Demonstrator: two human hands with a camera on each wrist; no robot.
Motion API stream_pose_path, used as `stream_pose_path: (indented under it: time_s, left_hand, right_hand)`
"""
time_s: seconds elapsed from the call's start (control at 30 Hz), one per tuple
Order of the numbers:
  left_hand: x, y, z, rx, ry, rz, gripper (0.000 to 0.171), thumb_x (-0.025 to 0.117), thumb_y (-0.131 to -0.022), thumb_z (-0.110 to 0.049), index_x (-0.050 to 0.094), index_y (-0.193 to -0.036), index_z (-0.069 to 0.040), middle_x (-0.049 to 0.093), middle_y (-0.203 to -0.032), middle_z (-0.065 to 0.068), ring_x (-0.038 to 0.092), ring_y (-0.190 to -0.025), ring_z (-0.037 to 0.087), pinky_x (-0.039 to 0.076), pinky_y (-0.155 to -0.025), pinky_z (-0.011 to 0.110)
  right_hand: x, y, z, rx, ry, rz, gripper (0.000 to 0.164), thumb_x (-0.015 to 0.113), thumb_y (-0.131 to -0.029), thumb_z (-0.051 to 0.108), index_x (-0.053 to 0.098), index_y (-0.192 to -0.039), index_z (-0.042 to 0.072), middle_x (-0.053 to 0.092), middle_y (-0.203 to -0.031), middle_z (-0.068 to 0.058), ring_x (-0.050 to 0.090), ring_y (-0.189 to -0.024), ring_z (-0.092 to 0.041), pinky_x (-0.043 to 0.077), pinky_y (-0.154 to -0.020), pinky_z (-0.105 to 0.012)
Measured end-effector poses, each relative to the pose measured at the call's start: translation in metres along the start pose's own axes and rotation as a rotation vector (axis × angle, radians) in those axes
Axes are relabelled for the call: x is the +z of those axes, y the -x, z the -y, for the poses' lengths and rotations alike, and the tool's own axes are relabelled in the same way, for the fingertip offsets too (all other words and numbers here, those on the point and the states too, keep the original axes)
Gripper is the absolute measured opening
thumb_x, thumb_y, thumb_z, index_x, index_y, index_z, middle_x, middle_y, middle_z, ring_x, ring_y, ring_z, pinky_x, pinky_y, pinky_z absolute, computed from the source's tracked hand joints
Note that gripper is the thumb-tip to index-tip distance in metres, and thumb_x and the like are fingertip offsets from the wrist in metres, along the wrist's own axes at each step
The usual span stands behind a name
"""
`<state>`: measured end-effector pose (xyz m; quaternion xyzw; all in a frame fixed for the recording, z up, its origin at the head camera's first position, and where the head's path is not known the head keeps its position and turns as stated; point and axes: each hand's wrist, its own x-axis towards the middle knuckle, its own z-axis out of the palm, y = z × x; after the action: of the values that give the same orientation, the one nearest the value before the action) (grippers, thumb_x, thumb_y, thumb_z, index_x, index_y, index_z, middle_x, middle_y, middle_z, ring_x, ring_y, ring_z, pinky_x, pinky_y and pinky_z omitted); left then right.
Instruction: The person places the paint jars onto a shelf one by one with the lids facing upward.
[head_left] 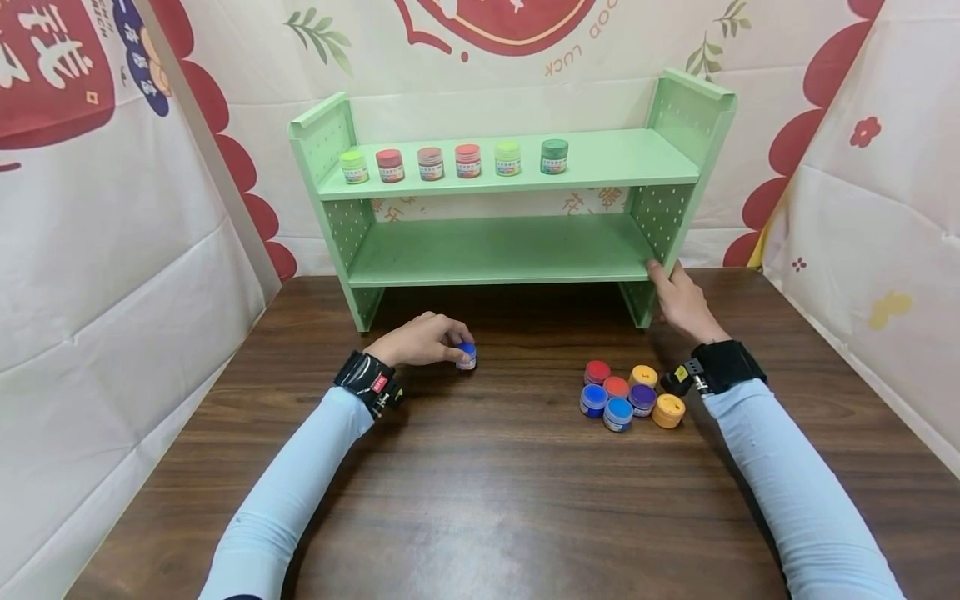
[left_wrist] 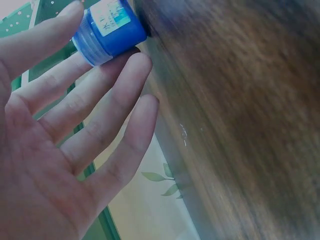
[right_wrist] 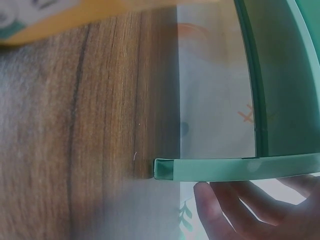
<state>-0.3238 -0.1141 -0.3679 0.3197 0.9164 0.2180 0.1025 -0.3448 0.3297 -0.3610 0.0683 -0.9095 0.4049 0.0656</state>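
Observation:
My left hand (head_left: 429, 340) is over the table in front of the shelf's left half. It pinches a small blue paint jar (left_wrist: 116, 31) between thumb and fingers, with the other fingers spread loosely. The jar is at the tabletop; whether it rests on it I cannot tell. At the right end of the green two-tier shelf (head_left: 495, 250), my right hand (head_left: 684, 304) grips the side panel (right_wrist: 215, 170). In the right wrist view its fingers (right_wrist: 212, 210) lie against the panel's outer face, and its thumb is hidden there.
Several paint jars (head_left: 467, 161), green, red and pinkish, stand in a row on the upper tier. A cluster of jars (head_left: 617, 387), red, blue, purple and yellow-orange, sits on the brown table (head_left: 480, 500) near my right wrist. Printed cloth (head_left: 135, 250) hangs around the table.

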Motion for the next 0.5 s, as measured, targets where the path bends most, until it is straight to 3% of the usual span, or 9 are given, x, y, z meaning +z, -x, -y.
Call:
stream_pose_path:
  time_s: [0.23,0.5]
  left_hand:
    - [0.0005,-0.0011,0.0010,0.029,0.016,0.014,0.034,0.063,-0.104,-0.027,0.070,-0.132,-0.009,0.075,-0.109,0.002,0.068,-0.084,0.015,0.054,-0.077,0.028]
    - [0.0023,-0.0019,0.0027,0.023,0.029,0.015,0.034,0.060,-0.105,-0.023,0.068,-0.133,-0.006,0.074,-0.111,0.006,0.069,-0.082,0.015,0.054,-0.074,0.026]
  right_hand:
    - [0.0001,-0.0006,-0.0030,0.008,0.003,0.011,0.083,0.018,-0.106,0.065,0.002,-0.167,0.011,0.041,-0.149,-0.037,0.066,-0.075,-0.030,0.058,-0.064,-0.046]
    - [0.0010,-0.0008,-0.0033,0.006,-0.003,0.008,0.084,0.018,-0.106,0.065,0.004,-0.166,0.008,0.043,-0.145,-0.038,0.066,-0.076,-0.032,0.058,-0.062,-0.043]
